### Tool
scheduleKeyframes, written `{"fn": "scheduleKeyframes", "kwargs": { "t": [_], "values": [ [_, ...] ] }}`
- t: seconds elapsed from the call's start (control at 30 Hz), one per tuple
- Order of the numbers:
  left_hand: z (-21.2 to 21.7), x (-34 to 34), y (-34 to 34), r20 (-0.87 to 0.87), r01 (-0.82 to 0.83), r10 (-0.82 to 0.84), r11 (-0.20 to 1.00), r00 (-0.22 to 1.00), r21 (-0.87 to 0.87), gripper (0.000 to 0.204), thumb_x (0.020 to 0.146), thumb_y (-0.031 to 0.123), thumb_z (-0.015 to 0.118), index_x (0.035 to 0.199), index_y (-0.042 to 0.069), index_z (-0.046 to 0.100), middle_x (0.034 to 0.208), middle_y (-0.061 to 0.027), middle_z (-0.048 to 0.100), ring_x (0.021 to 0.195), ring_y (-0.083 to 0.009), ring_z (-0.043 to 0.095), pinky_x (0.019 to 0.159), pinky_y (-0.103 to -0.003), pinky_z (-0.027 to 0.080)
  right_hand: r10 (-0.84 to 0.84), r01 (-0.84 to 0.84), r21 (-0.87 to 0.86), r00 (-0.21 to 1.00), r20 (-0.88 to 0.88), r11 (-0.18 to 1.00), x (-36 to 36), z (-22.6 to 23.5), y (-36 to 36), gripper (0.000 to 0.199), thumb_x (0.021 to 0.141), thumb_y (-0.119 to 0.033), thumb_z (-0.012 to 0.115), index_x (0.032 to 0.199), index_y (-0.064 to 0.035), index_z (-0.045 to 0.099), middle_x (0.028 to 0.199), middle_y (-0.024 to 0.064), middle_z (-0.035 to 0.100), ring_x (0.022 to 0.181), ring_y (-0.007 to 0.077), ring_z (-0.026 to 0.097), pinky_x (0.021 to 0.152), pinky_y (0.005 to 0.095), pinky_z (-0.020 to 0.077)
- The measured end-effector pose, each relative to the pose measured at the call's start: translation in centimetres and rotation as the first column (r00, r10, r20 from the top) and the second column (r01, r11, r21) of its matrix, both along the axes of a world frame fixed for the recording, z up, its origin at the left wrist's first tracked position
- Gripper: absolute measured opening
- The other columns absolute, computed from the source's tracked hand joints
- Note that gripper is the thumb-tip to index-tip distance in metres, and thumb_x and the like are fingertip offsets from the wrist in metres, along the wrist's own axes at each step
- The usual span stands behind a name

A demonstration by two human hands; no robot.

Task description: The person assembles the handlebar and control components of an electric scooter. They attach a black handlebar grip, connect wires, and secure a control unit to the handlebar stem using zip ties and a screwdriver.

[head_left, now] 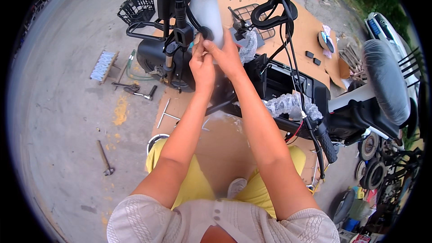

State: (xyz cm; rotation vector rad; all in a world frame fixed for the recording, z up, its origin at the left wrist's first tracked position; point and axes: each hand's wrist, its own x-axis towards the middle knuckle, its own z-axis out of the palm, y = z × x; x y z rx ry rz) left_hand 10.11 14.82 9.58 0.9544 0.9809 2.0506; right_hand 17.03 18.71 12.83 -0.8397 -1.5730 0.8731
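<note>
Both my hands are at the white frame tube [208, 13] of an electric bike, where black cables [192, 18] run down to a round black grommet [206, 33]. My left hand [202, 66] is closed just below the grommet, its fingertips pressed together; what they pinch is too small to make out. Around the tube's right side wraps my right hand [227, 57], its thumb reaching across to the left fingertips. Left of the hands stands the black front fork [169, 60]. A detached handlebar grip [326, 146] hangs on cables to the right.
On the ground at left lie a hammer [104, 158], a ratchet wrench [145, 94] and a small stool [104, 66]. A black basket [136, 10] sits farther back. Cardboard [288, 40] spreads beneath the bike. At right is a plastic-wrapped seat [384, 81], with loose wheels [373, 173] beyond.
</note>
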Motion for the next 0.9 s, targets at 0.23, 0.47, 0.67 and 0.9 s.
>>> {"fn": "scheduleKeyframes", "kwargs": {
  "t": [0.23, 0.47, 0.67, 0.9],
  "values": [
    [0.1, -0.2, -0.3, 0.034, 0.096, -0.096, 0.995, 0.995, -0.026, 0.052, 0.09, -0.005, 0.043, 0.142, -0.005, 0.039, 0.124, -0.0092, 0.054, 0.111, -0.0153, 0.054, 0.096, -0.029, 0.043, -0.139, 0.138, 0.02, 0.987, 0.081, 0.99, -0.1, 1.3, -0.6, 0.054, 0.077, -0.028, 0.076, 0.115, 0.0012, 0.052, 0.107, 0.0264, 0.061, 0.101, 0.0408, 0.06, 0.083, 0.0423, 0.0474],
    [2.1, 0.1, -1.0, 0.208, 0.117, -0.113, 0.993, 0.971, -0.006, 0.048, 0.091, -0.002, 0.048, 0.139, -0.006, 0.042, 0.118, -0.0089, 0.055, 0.104, -0.0157, 0.056, 0.093, -0.029, 0.045, -0.23, 0.225, 0.062, 0.968, 0.101, 0.972, -0.4, 1.0, -0.5, 0.044, 0.079, -0.023, 0.073, 0.111, 0.001, 0.053, 0.101, 0.0213, 0.064, 0.095, 0.0338, 0.063, 0.081, 0.0391, 0.0486],
    [5.9, -0.8, 0.6, 0.252, 0.057, -0.086, 0.991, 0.964, 0.124, 0.036, 0.091, 0.007, 0.062, 0.124, -0.006, 0.055, 0.107, -0.0047, 0.06, 0.094, -0.0114, 0.055, 0.083, -0.025, 0.045, -0.237, 0.234, 0.051, 0.97, 0.057, 0.971, -0.6, 0.6, -0.3, 0.048, 0.075, -0.027, 0.076, 0.11, -0.0036, 0.053, 0.106, 0.0206, 0.061, 0.1, 0.0425, 0.057, 0.082, 0.0466, 0.0463],
    [6.7, -2.1, 1.1, 0.021, -0.128, 0.128, 0.991, 0.992, -0.025, 0.012, 0.087, 0.006, 0.069, 0.093, -0.003, 0.063, 0.086, -0.0029, 0.062, 0.075, -0.0102, 0.055, 0.068, -0.025, 0.044, -0.307, 0.305, 0.047, 0.949, 0.068, 0.951, -1.3, 0.7, -0.7, 0.054, 0.074, -0.029, 0.078, 0.112, -0.0027, 0.05, 0.106, 0.0199, 0.06, 0.102, 0.0418, 0.056, 0.082, 0.0491, 0.0443]
  ]
}}
